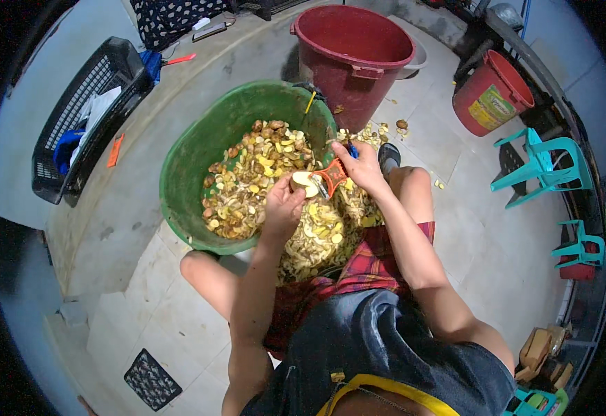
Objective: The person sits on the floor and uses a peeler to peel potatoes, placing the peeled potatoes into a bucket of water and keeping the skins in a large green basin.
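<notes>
Above the pile between my legs, my left hand point(285, 206) grips a potato point(307, 182) with a pale, peeled or cut face. My right hand point(362, 168) is closed around an orange peeler point(332, 175); a bit of blue shows by its fingers. The peeler's blade end sits right beside the potato, and I cannot tell if it touches. To the left and ahead, a large green tub point(178, 173) holds many brown-skinned and pale yellow pieces. A heap of peelings and slices point(310, 249) lies in front of my lap.
A big dark red bucket point(330, 90) stands behind the tub, with scraps on the floor beside it. Another red bucket point(490, 97) and turquoise plastic chairs point(549, 163) are at the right. A black crate point(84, 118) and an orange-handled tool point(116, 150) rest on the left ledge.
</notes>
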Demonstrator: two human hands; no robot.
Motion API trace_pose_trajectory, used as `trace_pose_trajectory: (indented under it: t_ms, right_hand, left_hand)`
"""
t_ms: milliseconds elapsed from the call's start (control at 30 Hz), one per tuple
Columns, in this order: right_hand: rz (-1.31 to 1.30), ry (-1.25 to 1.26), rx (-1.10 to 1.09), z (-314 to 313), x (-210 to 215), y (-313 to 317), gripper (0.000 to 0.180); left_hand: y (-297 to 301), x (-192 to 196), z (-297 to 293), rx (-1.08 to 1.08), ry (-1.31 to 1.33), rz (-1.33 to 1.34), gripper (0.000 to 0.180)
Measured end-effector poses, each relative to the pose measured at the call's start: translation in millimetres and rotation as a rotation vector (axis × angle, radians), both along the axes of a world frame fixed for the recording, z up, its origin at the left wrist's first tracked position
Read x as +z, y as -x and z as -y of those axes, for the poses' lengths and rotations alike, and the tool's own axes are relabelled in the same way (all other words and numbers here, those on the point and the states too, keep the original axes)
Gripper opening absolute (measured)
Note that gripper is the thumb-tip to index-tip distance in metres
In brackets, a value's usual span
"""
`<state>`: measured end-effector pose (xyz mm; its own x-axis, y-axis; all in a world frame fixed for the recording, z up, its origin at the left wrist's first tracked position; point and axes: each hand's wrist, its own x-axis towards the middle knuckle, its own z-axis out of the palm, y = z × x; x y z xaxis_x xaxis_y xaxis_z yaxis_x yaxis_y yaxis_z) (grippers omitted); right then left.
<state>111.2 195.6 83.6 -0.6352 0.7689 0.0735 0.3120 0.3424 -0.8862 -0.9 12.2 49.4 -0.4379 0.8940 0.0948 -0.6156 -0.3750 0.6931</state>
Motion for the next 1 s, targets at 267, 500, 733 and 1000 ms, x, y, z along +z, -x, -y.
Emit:
trace_pose_trajectory:
  t_ms: [267,500,733,1000]
  right_hand:
    - [0.199,-0.272,0.073,-1.1,27.6,19.0,0.025]
    - [0.275,-0.314,0.063,-19.0,29.7,29.3,0.02]
    - [0.21,-0.41,0.033,-27.3,28.4,33.4,0.019]
    - [0.23,-0.282,-0.066,-24.7,37.5,34.8,0.022]
  left_hand:
    - [-1.1,9.8,7.0,0.018,0.101,-0.21,0.053]
    - [4.3,20.4,11.9,-0.124,-0.054,-0.116,0.057]
    - [1.2,16.2,10.4,-0.12,-0.068,0.082,0.055]
    - [3.6,15.6,7.7,0.047,-0.001,0.03,0.051]
